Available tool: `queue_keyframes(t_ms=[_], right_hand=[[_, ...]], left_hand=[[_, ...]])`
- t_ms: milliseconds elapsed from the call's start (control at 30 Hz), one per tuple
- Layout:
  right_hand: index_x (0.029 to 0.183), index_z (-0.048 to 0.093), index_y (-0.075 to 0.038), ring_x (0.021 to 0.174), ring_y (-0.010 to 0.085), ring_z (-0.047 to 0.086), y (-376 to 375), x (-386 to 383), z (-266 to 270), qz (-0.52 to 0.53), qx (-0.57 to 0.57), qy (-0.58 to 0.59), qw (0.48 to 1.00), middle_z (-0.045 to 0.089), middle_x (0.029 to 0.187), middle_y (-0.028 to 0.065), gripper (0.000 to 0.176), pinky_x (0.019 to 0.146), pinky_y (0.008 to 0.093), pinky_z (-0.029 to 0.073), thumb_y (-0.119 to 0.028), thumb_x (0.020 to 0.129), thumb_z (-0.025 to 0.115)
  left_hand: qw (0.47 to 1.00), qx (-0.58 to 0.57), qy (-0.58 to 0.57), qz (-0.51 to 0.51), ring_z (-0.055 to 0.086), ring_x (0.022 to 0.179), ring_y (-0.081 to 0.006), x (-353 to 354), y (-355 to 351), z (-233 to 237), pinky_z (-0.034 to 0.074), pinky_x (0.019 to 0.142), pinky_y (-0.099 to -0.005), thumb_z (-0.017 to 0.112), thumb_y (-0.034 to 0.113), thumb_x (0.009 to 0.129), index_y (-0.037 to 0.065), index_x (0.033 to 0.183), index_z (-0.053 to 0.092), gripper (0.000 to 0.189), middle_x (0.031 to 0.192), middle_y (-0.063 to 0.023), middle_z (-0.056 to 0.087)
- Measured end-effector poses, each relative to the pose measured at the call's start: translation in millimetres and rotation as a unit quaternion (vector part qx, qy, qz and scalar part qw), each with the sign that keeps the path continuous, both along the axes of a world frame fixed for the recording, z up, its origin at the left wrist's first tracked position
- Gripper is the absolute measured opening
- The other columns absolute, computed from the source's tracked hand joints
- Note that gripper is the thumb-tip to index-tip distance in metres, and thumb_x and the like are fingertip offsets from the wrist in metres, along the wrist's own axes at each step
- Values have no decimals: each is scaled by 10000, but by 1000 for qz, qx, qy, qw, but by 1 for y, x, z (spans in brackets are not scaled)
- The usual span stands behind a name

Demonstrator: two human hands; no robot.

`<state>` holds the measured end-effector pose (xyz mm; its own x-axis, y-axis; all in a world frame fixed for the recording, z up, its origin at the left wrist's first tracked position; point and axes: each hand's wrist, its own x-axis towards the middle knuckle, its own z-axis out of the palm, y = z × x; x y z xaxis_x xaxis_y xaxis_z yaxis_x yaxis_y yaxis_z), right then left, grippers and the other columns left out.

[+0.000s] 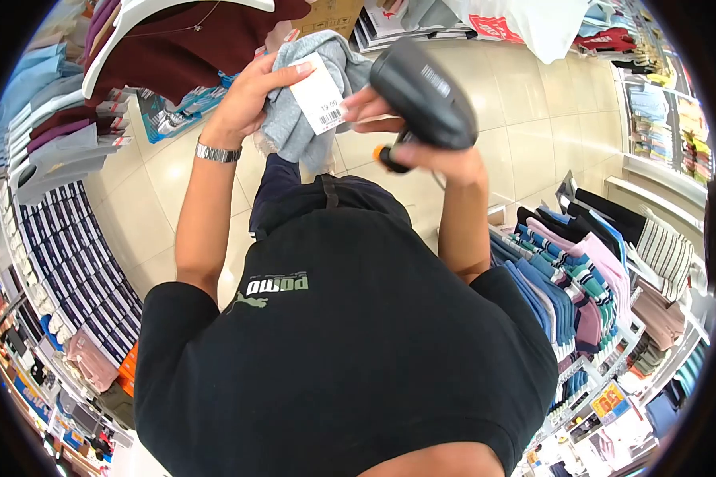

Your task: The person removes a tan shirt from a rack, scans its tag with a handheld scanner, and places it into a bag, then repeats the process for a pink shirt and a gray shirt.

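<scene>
My left hand (pixel 247 94), with a metal-band watch (pixel 218 153) on its wrist, grips a grey garment (pixel 291 137) that hangs bunched in front of me. Its thumb presses on a white price tag (pixel 315 92) printed with a barcode and a price, lying face up over the cloth. A black handheld barcode scanner (pixel 423 94), somewhat blurred, is gripped in my right hand (pixel 452 163). An orange part (pixel 380 153) shows low on it. The fingertips of that hand reach close to the tag's right edge.
Maroon clothing (pixel 191 60) on a white hanger hangs at the upper left, beside a rack of folded or hung clothes (pixel 56 151). A rail of coloured shirts (pixel 569 278) stands to my right. Light tiled floor (pixel 525 119) lies between, and a cardboard box (pixel 330 16) is ahead.
</scene>
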<state>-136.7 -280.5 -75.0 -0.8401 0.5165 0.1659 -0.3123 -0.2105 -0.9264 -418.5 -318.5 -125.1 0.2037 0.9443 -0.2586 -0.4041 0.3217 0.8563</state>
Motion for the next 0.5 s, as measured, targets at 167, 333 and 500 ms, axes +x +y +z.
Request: queue_keyframes(t_ms=[167, 333, 500], right_hand=[[1403, 464, 30, 1066, 197, 615, -26, -19, -5, -49, 228, -93, 968, 639, 1205, 129, 747, 944, 345, 489, -4, 724, 775], [1438, 432, 38, 1237, 224, 556, -39, -5, -29, -64, -1, -137, 988, 576, 1358, 188, 833, 1046, 377, 429, 4, 687, 789], [1472, 394, 43, 1317, 389, 517, -35, -12, -53, -84, -80, 33, 993, 430, 1477, 295, 841, 1052, 518, 444, 26, 687, 694]], left_hand=[[999, 29, -15, 1, 665, 1017, -135, -1, 6, 6, 516, 929, -283, 696, 152, 921, -58, 1263, 594, 414, 1151, -92, 688], [996, 68, 58, -1, 663, 991, -123, -10, 11, 11, 509, 902, -271, 724, 201, 908, -40, 1232, 619, 417, 1114, -72, 699], [991, 83, 108, -11, 662, 981, -111, -19, 11, 22, 509, 892, -261, 738, 239, 890, -17, 1196, 643, 410, 1094, -68, 705]])
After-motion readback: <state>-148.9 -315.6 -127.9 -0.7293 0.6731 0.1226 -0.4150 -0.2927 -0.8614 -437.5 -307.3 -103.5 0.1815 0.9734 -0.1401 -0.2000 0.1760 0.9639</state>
